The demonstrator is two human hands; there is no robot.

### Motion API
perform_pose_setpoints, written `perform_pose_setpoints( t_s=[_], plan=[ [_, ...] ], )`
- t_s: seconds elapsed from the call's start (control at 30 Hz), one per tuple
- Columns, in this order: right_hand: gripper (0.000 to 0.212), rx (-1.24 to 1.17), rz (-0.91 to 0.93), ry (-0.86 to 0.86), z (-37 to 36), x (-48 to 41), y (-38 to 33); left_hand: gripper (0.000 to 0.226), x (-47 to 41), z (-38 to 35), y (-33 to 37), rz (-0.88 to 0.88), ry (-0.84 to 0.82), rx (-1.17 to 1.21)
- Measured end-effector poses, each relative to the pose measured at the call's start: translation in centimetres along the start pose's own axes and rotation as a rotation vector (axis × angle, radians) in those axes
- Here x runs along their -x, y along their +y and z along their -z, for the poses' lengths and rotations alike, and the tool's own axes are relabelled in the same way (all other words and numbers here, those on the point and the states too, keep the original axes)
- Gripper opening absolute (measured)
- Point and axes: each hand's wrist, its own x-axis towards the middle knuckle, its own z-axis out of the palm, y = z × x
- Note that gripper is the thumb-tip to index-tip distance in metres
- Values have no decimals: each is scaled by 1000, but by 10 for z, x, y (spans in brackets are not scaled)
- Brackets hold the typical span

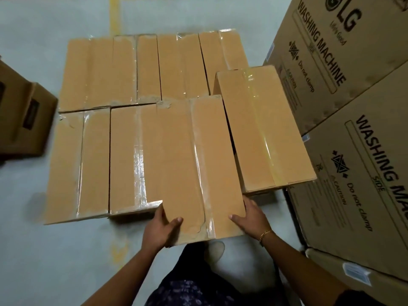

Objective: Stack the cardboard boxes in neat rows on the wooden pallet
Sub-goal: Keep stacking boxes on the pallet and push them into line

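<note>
Both hands grip one taped box [194, 164]: left hand [160, 228], right hand [250, 217]. Laid boxes [99, 71] sit beneath.

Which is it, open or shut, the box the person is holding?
Shut. Clear tape seals the flaps of the held box; left hand and right hand grip its near end.

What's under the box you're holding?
The held box hides part of a front-row box on its left. A shoe and grey floor show below its near edge. Whatever lies directly beneath, pallet included, is covered.
</note>
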Motion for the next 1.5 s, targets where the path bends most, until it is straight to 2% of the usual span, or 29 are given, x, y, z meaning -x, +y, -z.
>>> perform_pose_setpoints(
  t_s=[0.13, 0.27, 0.37, 0.47, 0.67, 1.27, 1.5],
  plan=[
    [114, 82, 13, -95, 3, 0, 11, 124, 9, 1, 6, -97, -54, -76],
    [138, 415, 106, -147, 0, 6, 16, 155, 22, -2, -7, -158, -88, -189],
    [145, 622, 185, -18, -7, 14, 22, 161, 24, -8, -20, -122, -105, -265],
    [151, 689, 231, 98, -12, 14, 27, 157, 23, -12, -18, -135, -103, -337],
    [154, 716, 233, 113, -2, 9, 21, 151, 18, -10, -9, -148, -71, -410],
    [156, 747, 116, 132, 35, -52, -28, 151, -47, 14, 37, -115, -63, -360],
    [149, 727, 124, 100, 42, -57, -36, 151, -52, 18, 43, -103, -60, -382]
  ],
)
